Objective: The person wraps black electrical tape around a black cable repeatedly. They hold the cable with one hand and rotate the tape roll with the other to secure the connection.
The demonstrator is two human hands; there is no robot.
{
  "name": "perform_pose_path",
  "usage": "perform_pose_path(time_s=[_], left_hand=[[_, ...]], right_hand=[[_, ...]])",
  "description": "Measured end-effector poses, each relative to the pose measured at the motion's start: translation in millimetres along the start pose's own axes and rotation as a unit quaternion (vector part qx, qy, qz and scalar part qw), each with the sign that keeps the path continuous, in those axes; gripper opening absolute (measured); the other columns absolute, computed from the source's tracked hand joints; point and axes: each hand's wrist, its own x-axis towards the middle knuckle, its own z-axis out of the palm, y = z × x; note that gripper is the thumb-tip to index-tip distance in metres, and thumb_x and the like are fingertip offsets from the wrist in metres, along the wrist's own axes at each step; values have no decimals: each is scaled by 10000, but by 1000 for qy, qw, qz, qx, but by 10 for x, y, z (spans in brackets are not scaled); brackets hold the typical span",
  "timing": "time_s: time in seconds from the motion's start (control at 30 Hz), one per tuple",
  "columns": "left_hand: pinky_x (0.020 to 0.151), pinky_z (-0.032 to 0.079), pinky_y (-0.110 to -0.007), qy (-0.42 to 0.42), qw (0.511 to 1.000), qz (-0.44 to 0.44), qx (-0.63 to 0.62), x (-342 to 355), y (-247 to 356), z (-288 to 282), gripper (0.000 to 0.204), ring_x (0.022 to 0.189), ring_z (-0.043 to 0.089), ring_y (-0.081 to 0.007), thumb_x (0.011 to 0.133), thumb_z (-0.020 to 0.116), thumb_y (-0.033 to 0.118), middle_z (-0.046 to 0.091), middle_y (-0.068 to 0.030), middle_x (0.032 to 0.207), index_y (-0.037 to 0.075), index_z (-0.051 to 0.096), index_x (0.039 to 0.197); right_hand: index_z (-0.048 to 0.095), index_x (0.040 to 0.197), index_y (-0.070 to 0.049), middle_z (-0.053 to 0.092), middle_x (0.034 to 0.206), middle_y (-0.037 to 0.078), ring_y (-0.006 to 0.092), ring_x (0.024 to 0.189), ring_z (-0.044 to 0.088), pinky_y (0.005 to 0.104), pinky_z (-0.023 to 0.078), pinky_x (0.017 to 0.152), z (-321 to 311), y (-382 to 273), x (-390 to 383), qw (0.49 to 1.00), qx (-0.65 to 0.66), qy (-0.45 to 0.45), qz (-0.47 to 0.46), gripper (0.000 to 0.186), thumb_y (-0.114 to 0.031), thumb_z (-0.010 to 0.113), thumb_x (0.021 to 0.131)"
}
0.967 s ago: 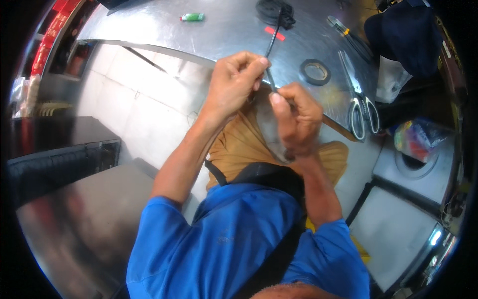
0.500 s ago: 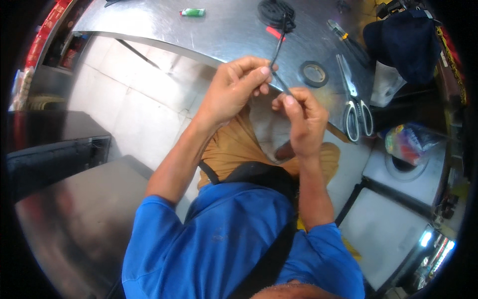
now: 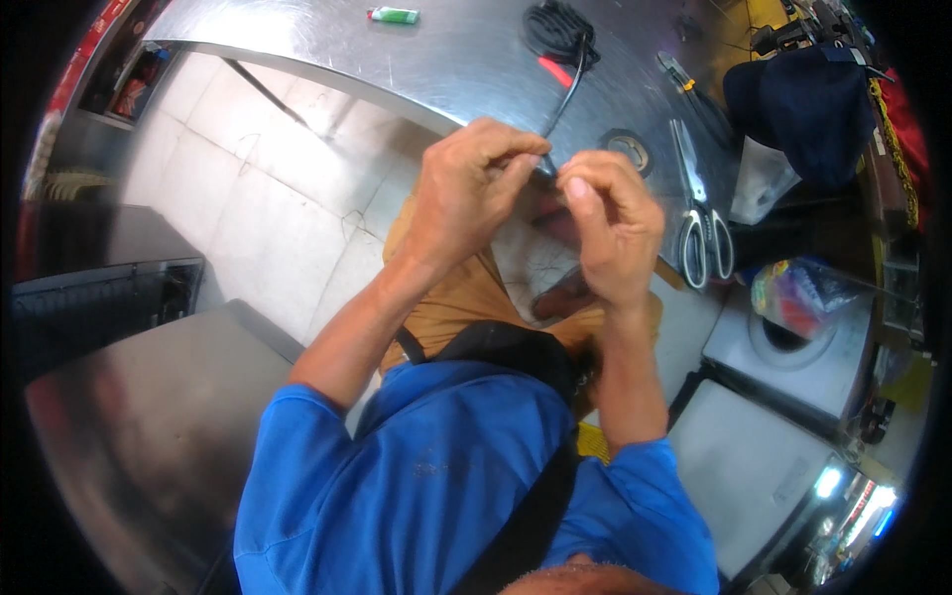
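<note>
A black cable runs from a coiled bundle on the metal table toward me. Near the table's front edge, my left hand pinches it between thumb and fingers. Just to the right, my right hand grips the cable close to its end, with thumb and forefinger together. The two hands nearly touch, and the short stretch between them is partly hidden by fingers. A roll of black tape lies behind my right hand, partly covered by it. Scissors with white and black handles rest to its right.
On the steel table are a green and white lighter, a red-handled tool beside the coil, and pliers. A dark cap sits at the right over a clear plastic bag. Grey metal cabinet at the left.
Both hands have come closer together on the cable. My right hand has risen slightly and now covers part of the tape roll. The view has shifted a little.
</note>
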Motion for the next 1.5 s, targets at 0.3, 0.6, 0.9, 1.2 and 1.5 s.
perform_pose_path(time_s=[0.3, 0.6, 0.9, 1.2, 1.5], left_hand=[[737, 580, -209, -22, 981, -107, -162, -25, 8, 11, 289, 849, 684, -78, 968, 696, -11, 703, -78, 1020, -43, 632, 1249], [684, 543, -213, -14, 994, -53, -97, -18, 8, 4, 196, 800, 659, -76, 946, 703, -19, 679, -60, 996, -25, 715, 1141], [680, 534, -243, 23, 999, 35, 12, -11, 48, -19, 174, 815, 638, -123, 855, 792, -6, 635, -69, 930, 28, 787, 1026], [690, 565, -286, 79, 991, 2, -104, -2, -51, 6, 159, 802, 668, -152, 857, 801, 33, 702, -83, 894, 3, 780, 1011], [784, 595, -255, 77, 975, -44, -204, -31, -52, 6, 244, 916, 713, -150, 905, 757, 40, 730, -116, 959, -15, 734, 1142]], right_hand=[[719, 1117, 72, 727, 924, 64, 57, 665, 619, 211, 495, 612, 167, -179, 10, 971, 3, 31, 236, 211, -9, 721, 923], [762, 1025, 8, 748, 847, 107, 122, 659, 674, 287, 527, 598, 204, -90, -69, 983, -144, 64, 92, 118, -39, 757, 916], [764, 1034, -3, 733, 837, 68, 102, 695, 677, 255, 537, 629, 175, -212, 51, 989, -115, 47, 86, 133, -3, 753, 901], [717, 1195, 11, 697, 1087, 76, 100, 944, 681, 250, 558, 834, 159, 46, 174, 991, 78, -29, 107, 288, 52, 711, 910], [757, 1051, 16, 716, 994, 77, 128, 890, 694, 263, 569, 781, 284, 100, 250, 999, 6, 19, 39, 151, 33, 732, 902]])
